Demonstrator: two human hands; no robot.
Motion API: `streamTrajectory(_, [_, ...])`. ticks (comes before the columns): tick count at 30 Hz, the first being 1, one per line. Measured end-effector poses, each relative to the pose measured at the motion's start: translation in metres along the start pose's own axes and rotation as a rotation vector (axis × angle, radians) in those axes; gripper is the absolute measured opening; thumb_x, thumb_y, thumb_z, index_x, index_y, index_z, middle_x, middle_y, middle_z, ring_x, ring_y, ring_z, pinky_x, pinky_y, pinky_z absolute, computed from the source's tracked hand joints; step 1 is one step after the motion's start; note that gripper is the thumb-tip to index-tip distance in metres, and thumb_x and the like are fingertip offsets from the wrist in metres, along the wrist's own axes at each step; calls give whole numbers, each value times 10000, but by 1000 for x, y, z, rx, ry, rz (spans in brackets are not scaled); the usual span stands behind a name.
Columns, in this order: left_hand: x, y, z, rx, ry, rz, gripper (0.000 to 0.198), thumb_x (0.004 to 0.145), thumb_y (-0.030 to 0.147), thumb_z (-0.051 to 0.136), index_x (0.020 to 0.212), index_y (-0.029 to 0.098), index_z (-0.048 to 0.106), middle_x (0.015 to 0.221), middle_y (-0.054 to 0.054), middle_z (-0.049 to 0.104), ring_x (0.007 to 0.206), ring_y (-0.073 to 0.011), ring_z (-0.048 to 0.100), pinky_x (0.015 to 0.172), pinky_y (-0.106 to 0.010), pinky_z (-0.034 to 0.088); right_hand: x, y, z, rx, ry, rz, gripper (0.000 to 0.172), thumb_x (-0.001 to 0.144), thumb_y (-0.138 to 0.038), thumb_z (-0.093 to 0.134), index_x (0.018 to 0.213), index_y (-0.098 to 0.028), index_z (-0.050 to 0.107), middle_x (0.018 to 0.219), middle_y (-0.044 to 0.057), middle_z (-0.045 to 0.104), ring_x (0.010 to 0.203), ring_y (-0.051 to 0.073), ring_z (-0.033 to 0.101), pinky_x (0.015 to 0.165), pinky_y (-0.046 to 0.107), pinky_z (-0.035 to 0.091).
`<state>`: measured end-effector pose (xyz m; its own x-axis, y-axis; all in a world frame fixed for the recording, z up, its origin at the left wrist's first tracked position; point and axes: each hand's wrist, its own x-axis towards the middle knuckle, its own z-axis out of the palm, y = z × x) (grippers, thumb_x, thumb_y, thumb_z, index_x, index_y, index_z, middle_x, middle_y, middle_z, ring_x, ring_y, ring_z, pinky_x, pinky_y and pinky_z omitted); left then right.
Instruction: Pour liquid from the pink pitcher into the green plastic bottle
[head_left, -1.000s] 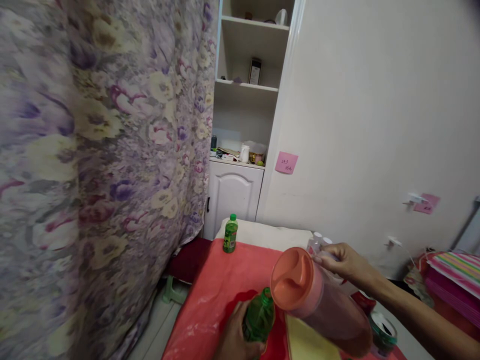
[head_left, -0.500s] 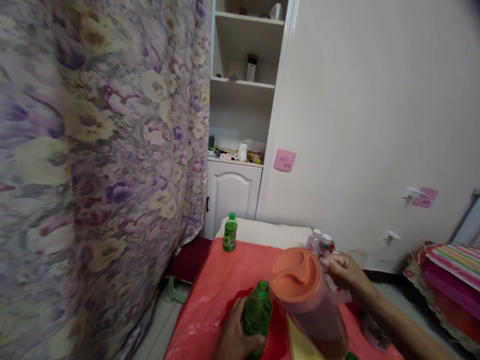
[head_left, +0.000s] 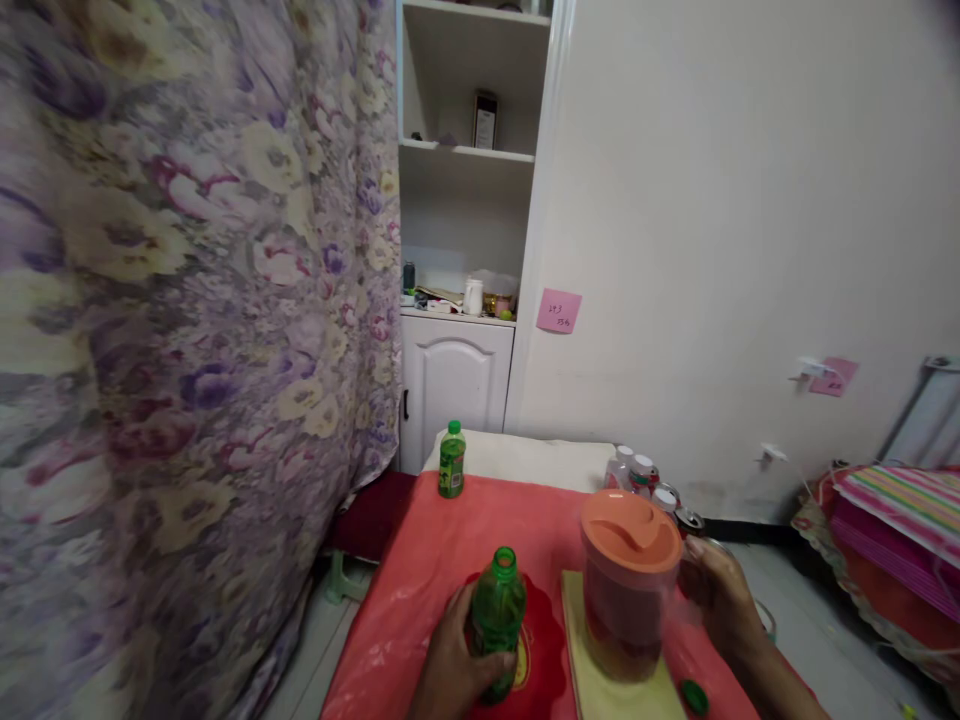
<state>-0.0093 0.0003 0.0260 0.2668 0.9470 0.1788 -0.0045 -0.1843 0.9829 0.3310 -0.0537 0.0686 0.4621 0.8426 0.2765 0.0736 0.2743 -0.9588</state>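
My left hand [head_left: 454, 668] is wrapped round an open green plastic bottle [head_left: 496, 618] that stands upright on the red tablecloth [head_left: 420, 590]. My right hand [head_left: 721, 600] grips the handle of a clear pitcher [head_left: 628, 595] with an orange lid and brownish liquid in it. The pitcher stands upright on a yellow mat [head_left: 592, 680]. A small green cap [head_left: 694, 697] lies on the cloth just right of the mat.
A second, capped green bottle [head_left: 451, 473] stands at the table's far left. Several white-capped bottles [head_left: 637, 475] cluster at the far right. A floral curtain [head_left: 187, 330] hangs at the left. A white cabinet with shelves [head_left: 457, 370] stands behind. Striped bedding [head_left: 900, 510] lies at the right.
The pitcher went from tilted over the green bottle's mouth to upright on the yellow mat. My right hand moved with it, and the view dropped slightly.
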Motion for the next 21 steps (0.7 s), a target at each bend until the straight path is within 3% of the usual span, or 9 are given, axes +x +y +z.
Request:
streamTrajectory(6, [6,-7,-3,-29,6,-23,691,543,184,767,1210,158,587,1155,-105,715,1124,-338,627,992,-407,466,-6,22,5,137,95,38,413,831,-551,599,610,-249,424,599,-71,258,547,130,192,521,310,165])
streamTrajectory(13, [9,0,-5,-6,50,-48,638,524,207,797,1134,164,613,1131,-115,735,1122,-365,636,953,-428,507,-3,42,-4,178,116,54,458,777,-585,641,565,-243,421,553,-78,265,522,119,183,499,304,156])
streamTrajectory(21, [15,-28,-11,-65,22,-13,661,572,338,857,1162,179,604,1137,-90,736,1122,-346,653,957,-398,513,-4,48,-9,156,104,45,434,811,-564,616,596,-248,410,560,-81,268,519,116,189,492,293,172])
